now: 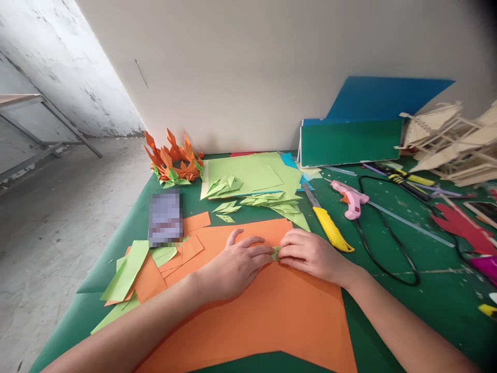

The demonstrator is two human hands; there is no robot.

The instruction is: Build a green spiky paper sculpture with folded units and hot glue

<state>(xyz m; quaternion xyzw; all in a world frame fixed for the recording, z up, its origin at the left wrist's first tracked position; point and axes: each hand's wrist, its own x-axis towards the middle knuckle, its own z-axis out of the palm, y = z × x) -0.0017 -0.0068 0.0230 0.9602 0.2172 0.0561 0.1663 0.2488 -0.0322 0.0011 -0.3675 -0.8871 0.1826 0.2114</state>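
Note:
A small light-green piece of paper (pixel 275 253) lies between my fingertips, over the large orange paper sheet (pixel 287 311). My left hand (pixel 243 261) presses its fingertips on the left end of the piece, with the index finger raised. On the right end, my right hand (pixel 306 254) grips it with fingers bent together. Most of the green piece is hidden under the fingers. Beyond my hands lie folded green paper leaves (pixel 229 207) and a stack of light-green sheets (pixel 248 171). An orange folded-paper crown (pixel 174 158) with green leaves stands at the back left.
A yellow utility knife (pixel 328 223) and a pink glue gun (pixel 349 199) with a looping black cord lie to the right. Green and orange paper scraps (pixel 128 269) are at left, near a blurred dark packet (pixel 165 217). Wooden frames (pixel 458 140) and a green board (pixel 351 142) stand behind.

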